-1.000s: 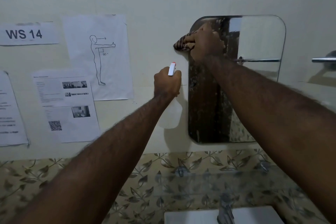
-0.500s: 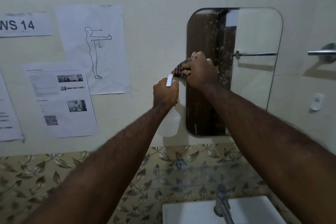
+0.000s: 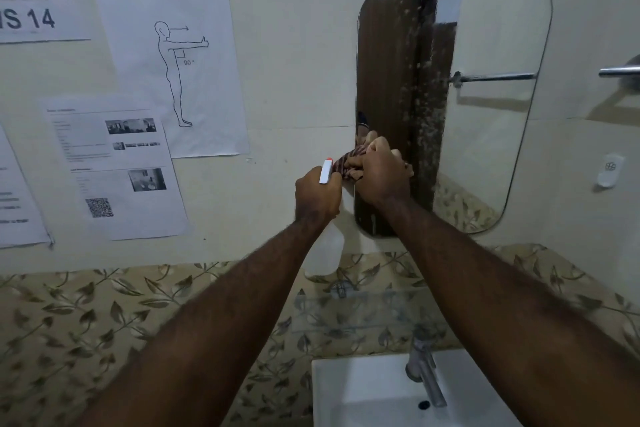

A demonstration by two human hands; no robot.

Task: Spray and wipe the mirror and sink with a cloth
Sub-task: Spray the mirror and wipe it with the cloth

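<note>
Mid-wipe on the mirror (image 3: 485, 97), judging by how things lie: wall-mounted above the sink (image 3: 367, 392), glass speckled with droplets or spots down a central band, lower left portion under the cloth. Sink low in view, white, tap (image 3: 424, 371) at its back edge, apparently untouched by cloth or spray as yet. Next move, as a judgement: sweeping the cloth rightward and upward across the speckled band, pressing flat against the glass, then dropping to the basin for a spray and wipe. Risk of smearing rather than clearing if the cloth stays bunched. Left of the mirror, printed sheets (image 3: 166, 62) taped to the wall; below, leaf-patterned tiles (image 3: 86, 322). Spray bottle (image 3: 325, 246), pale and translucent, hanging down just beside the mirror's left edge, nozzle (image 3: 325, 172) poking above the fist. Left hand (image 3: 317, 198) wrapped fully round the bottle's neck, fingers curled tight; whether a finger rests on the trigger, impossible to tell. Right hand (image 3: 381, 173) clenched over the striped cloth (image 3: 348, 163), pressing it against the mirror's lower left edge, a fold of fabric sticking out towards the nozzle.
</note>
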